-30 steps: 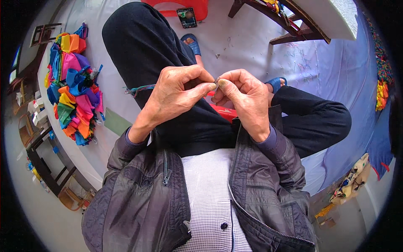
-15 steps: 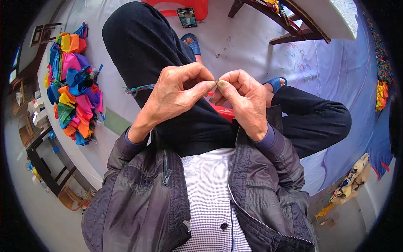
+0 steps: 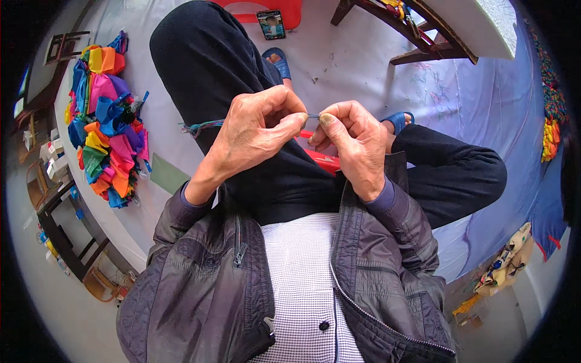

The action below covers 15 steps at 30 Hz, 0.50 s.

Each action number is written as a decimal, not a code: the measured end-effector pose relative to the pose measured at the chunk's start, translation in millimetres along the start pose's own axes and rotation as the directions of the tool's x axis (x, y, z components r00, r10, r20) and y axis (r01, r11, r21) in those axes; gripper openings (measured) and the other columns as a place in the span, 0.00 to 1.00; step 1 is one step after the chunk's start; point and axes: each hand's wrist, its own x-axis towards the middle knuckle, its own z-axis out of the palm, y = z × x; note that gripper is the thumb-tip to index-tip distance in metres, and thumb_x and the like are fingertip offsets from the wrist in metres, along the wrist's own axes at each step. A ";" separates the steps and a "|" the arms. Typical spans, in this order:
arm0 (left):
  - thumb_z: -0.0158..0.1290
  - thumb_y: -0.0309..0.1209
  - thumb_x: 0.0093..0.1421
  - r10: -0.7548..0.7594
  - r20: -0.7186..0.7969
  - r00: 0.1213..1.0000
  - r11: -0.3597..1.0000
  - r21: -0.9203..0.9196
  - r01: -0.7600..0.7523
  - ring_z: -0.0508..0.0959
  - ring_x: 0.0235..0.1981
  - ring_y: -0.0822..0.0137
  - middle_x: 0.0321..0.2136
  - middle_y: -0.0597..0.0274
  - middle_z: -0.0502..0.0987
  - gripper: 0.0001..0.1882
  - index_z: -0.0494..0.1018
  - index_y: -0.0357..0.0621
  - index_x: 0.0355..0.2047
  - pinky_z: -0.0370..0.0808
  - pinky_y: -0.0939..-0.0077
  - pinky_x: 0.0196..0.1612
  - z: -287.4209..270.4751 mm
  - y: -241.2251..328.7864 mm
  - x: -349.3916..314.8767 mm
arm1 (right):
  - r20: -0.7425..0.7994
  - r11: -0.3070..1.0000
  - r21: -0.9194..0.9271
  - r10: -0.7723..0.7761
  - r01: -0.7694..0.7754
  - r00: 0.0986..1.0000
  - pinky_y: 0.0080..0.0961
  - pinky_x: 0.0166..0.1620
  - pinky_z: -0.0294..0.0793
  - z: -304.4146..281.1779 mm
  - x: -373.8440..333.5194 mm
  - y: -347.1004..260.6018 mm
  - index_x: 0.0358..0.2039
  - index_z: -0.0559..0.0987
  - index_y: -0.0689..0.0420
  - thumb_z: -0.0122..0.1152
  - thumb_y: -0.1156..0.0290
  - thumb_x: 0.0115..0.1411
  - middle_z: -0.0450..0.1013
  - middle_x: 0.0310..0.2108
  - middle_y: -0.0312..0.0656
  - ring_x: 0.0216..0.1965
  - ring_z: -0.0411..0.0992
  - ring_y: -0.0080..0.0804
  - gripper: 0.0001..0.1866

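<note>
Over my dark trousers, my left hand (image 3: 257,130) pinches a thin bluish thread (image 3: 313,115) between thumb and index finger. The same short stretch is gripped by my right hand (image 3: 354,148), thumb against index finger, so it spans the small gap between my fingertips. Its exact kind is too small to make out. Beside the back of my left hand, a bundle of teal and purple threads (image 3: 204,126) lies across my thigh; where it runs behind the hand is hidden.
Colourful cloth pieces (image 3: 112,133) lie heaped on the left, near a green flat sheet (image 3: 167,173). A phone (image 3: 270,25) leans against a red plastic stool (image 3: 290,12) ahead. Part of a red object (image 3: 324,160) shows between my legs. A wooden-legged table (image 3: 436,48) stands at far right.
My fingertips have drawn slightly apart, the left moving leftward and the right a little rightward. A short length of thread now shows between them.
</note>
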 end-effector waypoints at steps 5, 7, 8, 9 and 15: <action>0.57 0.21 0.66 0.011 0.018 1.000 1.000 -0.006 -0.010 0.78 0.29 0.79 0.28 0.65 0.79 0.02 0.77 0.33 0.37 0.76 0.83 0.34 -0.8 1.1 0.1 | -0.070 0.998 0.056 0.009 -0.005 0.998 0.19 0.32 0.81 2.2 -0.1 -2.7 0.39 0.78 0.65 0.59 0.78 0.70 0.80 0.28 0.39 0.28 0.79 0.21 0.03; 0.56 0.21 0.66 0.010 0.014 1.000 1.000 0.004 -0.010 0.78 0.29 0.78 0.28 0.66 0.79 0.02 0.77 0.33 0.37 0.76 0.83 0.33 -0.6 2.5 0.4 | -0.057 0.999 0.043 -0.011 0.014 0.998 0.20 0.33 0.82 -0.1 0.1 -0.3 0.40 0.78 0.65 0.59 0.78 0.70 0.80 0.28 0.39 0.29 0.79 0.22 0.03; 0.56 0.21 0.66 0.010 0.013 1.000 1.000 0.008 -0.010 0.78 0.29 0.78 0.27 0.66 0.79 0.02 0.77 0.33 0.37 0.75 0.83 0.33 -0.5 2.7 0.3 | -0.050 0.999 0.037 -0.021 0.023 0.999 0.20 0.34 0.82 -1.1 0.0 0.2 0.40 0.78 0.65 0.58 0.78 0.70 0.80 0.28 0.39 0.29 0.79 0.22 0.03; 0.56 0.21 0.66 0.010 0.013 1.000 1.000 0.008 -0.010 0.78 0.29 0.78 0.27 0.66 0.79 0.02 0.77 0.33 0.37 0.75 0.83 0.33 -0.6 2.8 0.4 | -0.050 0.999 0.037 -0.022 0.023 0.999 0.20 0.34 0.82 -1.9 0.0 -0.3 0.40 0.78 0.65 0.58 0.78 0.70 0.80 0.28 0.39 0.29 0.79 0.22 0.03; 0.56 0.21 0.66 0.014 0.006 1.000 1.000 0.025 -0.014 0.77 0.29 0.79 0.27 0.66 0.79 0.02 0.77 0.34 0.36 0.74 0.84 0.32 -1.8 1.8 -0.8 | -0.092 0.997 0.071 0.007 0.000 0.996 0.23 0.36 0.83 -4.3 -0.3 -5.1 0.44 0.78 0.66 0.55 0.74 0.74 0.80 0.31 0.43 0.30 0.80 0.27 0.08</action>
